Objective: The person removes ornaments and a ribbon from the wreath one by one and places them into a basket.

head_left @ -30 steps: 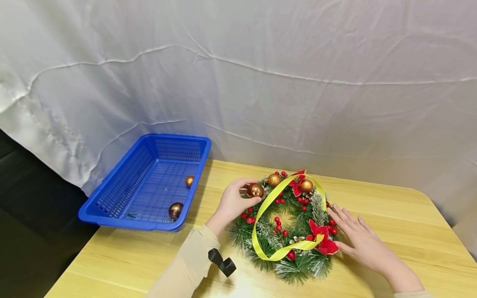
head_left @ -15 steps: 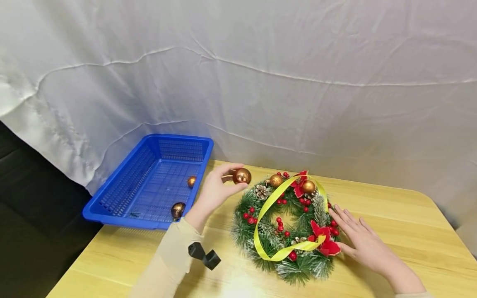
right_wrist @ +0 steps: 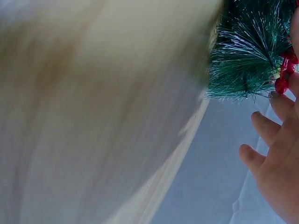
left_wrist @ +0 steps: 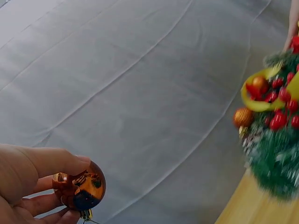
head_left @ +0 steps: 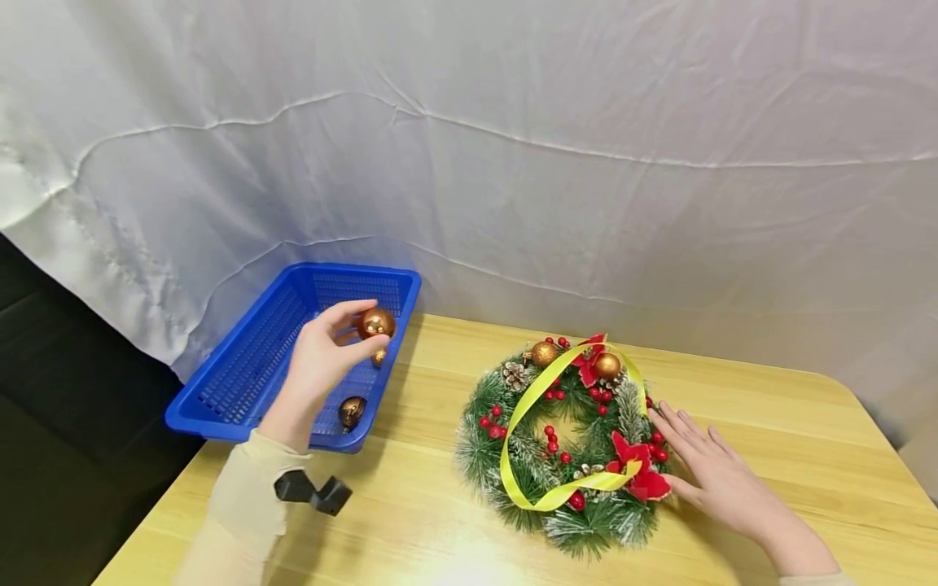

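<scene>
The left grip (head_left: 315, 362) is narrow, pinching a copper ball (head_left: 377, 323) between thumb and fingertips; the ball's cap shows at its lower end in the left wrist view. The head view sets grip and ball over the basket (head_left: 249, 378), inside its right rim, with the back wall beyond; how high they are I cannot tell. A gold ball (head_left: 378, 356) sits just under the held one along that rim, and a dark ball (head_left: 352, 413) lies nearer the front corner. The basket's left corner juts past the left edge of the tabletop (head_left: 418, 472). Rightward, a broad strip of wood separates basket and wreath (head_left: 538, 465). The right grip (head_left: 721, 480) is wide, fingers spread, tips at the wreath's right side by red berries (head_left: 659, 447). More tabletop runs right of it to a rounded back corner; cloth (head_left: 513, 163) hangs along the back edge.
</scene>
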Demonstrator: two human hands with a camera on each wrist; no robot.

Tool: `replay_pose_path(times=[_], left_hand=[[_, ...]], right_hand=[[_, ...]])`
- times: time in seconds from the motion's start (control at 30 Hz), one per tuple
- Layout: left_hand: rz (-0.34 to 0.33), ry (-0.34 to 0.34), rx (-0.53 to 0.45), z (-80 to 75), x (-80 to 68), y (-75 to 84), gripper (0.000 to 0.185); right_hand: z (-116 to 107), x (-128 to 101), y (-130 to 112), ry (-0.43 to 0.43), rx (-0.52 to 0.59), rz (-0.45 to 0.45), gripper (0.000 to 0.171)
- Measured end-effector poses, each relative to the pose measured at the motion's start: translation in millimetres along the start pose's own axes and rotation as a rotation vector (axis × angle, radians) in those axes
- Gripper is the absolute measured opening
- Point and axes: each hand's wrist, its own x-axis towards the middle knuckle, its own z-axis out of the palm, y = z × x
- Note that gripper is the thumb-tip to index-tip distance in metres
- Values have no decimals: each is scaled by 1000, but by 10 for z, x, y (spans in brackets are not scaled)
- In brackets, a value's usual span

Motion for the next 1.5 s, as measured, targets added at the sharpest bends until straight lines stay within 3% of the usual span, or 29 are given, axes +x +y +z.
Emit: replay_pose_path(times=[0.23,0.4,0.67,1.03,1.5], left_hand=[[-77,56,80,-401,-104,-204,56],[-126,78,120,-566,-165,-372,59],[-190,63,133,-697,-214,-582,61],[-200,58,179,-942,-180,-759,62],[-198,-52,246,-918,-121,-936,58]], right_hand=[[24,34,-1,14,2,-34,82],[28,39,8,7,1,-31,82],[24,24,27,-2,7,-24,81],[44,53,22,4,17,-24,82],[62,17,74,18,-12,-38,84]])
